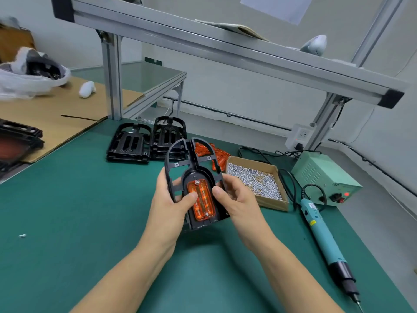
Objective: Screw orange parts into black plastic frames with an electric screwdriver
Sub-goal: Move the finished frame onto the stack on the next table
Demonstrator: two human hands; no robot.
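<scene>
Both hands held one black plastic frame [194,177] up above the green bench [67,211], tilted toward the camera, with an orange part [201,201] seated in its central pocket and a screw head showing at each end of that part. The left hand [171,199] gripped the frame's left rail, its thumb pressed on the edge of the orange part; the right hand [234,197] held the right rail, thumb curled onto the pocket's rim, so each grip was closed around the frame. The frame looked light and stiff but thin-ribbed, likely to flex if squeezed across its open arch, so the side rails beside the pocket seemed the safest hold. The glossy orange part seemed smooth and easily scratched, best left untouched. The electric screwdriver [325,242] lay on the bench to the right, apart from both hands, near a cardboard tray of screws [255,180]. More empty frames [128,143] stood stacked behind, beside loose orange pieces [220,157].
</scene>
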